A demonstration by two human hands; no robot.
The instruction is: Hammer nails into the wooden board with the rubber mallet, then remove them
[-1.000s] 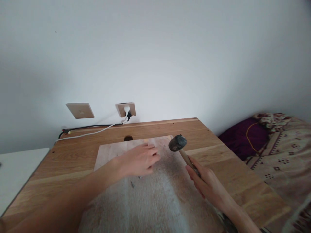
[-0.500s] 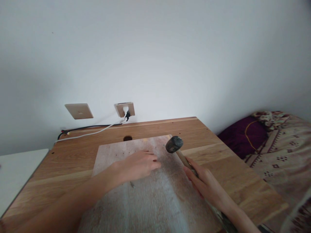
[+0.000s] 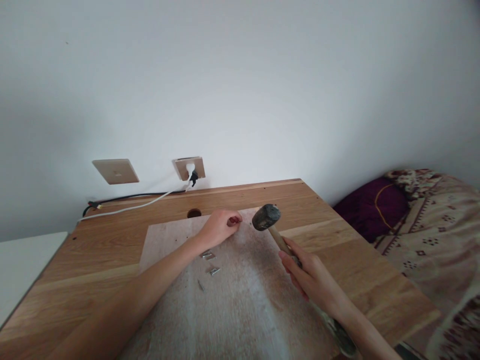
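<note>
My right hand (image 3: 305,270) is wrapped round the wooden handle of a mallet (image 3: 267,217) with a dark, worn head. The head hangs over the far right part of a pale wooden board (image 3: 232,320). My left hand (image 3: 221,227) is at the board's far edge, thumb and finger pinched together. Whatever lies between those fingertips is too small to make out. Below the left wrist, a few small shiny metal pieces (image 3: 214,271) lie on the board, and a thin metal piece (image 3: 201,285) lies nearer to me. Small dark holes dot the board's far part.
Under the board is a wooden tabletop (image 3: 345,250) with a round cable hole (image 3: 194,213). A white cable (image 3: 131,209) and a black one run along the wall to a socket (image 3: 190,169). At right lies patterned bedding (image 3: 431,240) with a purple cushion (image 3: 369,212); a white surface (image 3: 30,265) stands left.
My left hand has moved farther away to the board's far edge and closed into a pinch, uncovering the shiny metal pieces. The mallet and right hand have barely shifted.
</note>
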